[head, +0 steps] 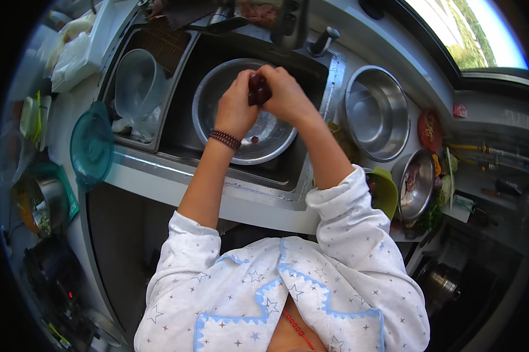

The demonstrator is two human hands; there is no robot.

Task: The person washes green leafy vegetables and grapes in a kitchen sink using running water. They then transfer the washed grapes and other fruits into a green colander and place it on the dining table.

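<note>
My left hand (238, 105), with a beaded bracelet at the wrist, and my right hand (285, 94) meet over a wide metal basin (201, 127). Between them they clasp a small bunch of dark red round fruits (259, 89), partly covered by the fingers; the exact kind is unclear. The basin sits in the larger bowl of a steel sink (178, 119). On its wet floor, below my hands, lies a small dark red piece (255, 140).
Behind the basin rises a faucet (324, 42). To the right stand a steel bowl (374, 112), a green plastic container (387, 189) and a metal bowl with meat (427, 185). A translucent container (137, 83) fills the left sink bowl; a teal lid (92, 147) overhangs the counter edge.
</note>
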